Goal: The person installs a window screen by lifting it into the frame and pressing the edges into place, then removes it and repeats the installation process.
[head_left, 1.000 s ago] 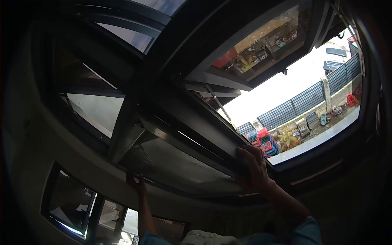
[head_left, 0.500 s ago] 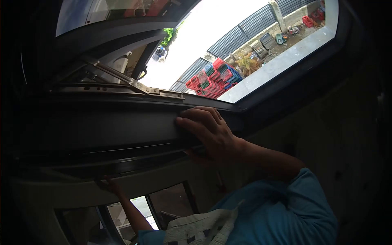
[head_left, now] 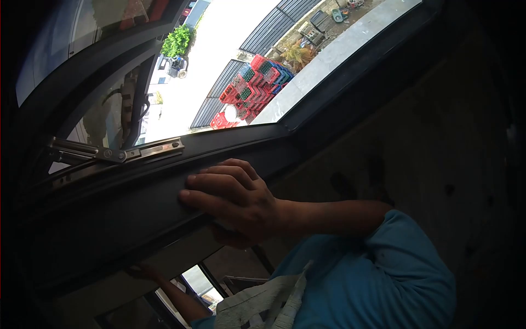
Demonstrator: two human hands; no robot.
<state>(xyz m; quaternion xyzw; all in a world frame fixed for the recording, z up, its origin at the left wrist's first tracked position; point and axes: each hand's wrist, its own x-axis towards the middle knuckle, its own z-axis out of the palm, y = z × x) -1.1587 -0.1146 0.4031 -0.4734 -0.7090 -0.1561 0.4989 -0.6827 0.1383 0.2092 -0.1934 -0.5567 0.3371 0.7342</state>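
My right hand [head_left: 233, 200] rests on the wide dark window frame [head_left: 126, 205]. Its fingers are bent over the flat top face, and the thumb is tucked at the near edge, so the hand is closed on the frame. Lower left, in deep shadow, my left hand [head_left: 143, 272] reaches up to the underside of the same frame; its fingertips are too dark to make out. A metal friction hinge [head_left: 118, 156] lies along the frame's outer side. It joins the opened window sash [head_left: 82, 82] at upper left.
Beyond the opening stand stacked red crates [head_left: 255, 85], a corrugated fence [head_left: 276, 27] and a green bush [head_left: 177, 41]. A pale outer ledge [head_left: 334, 60] borders the right side. Below are darker window panes [head_left: 203, 285]. A whitish cloth [head_left: 257, 304] lies over the blue shirt.
The view has shifted and tilted, so the frame now slopes down to the left, with the hinge lower. My right hand appears further left and lower, still on the frame.
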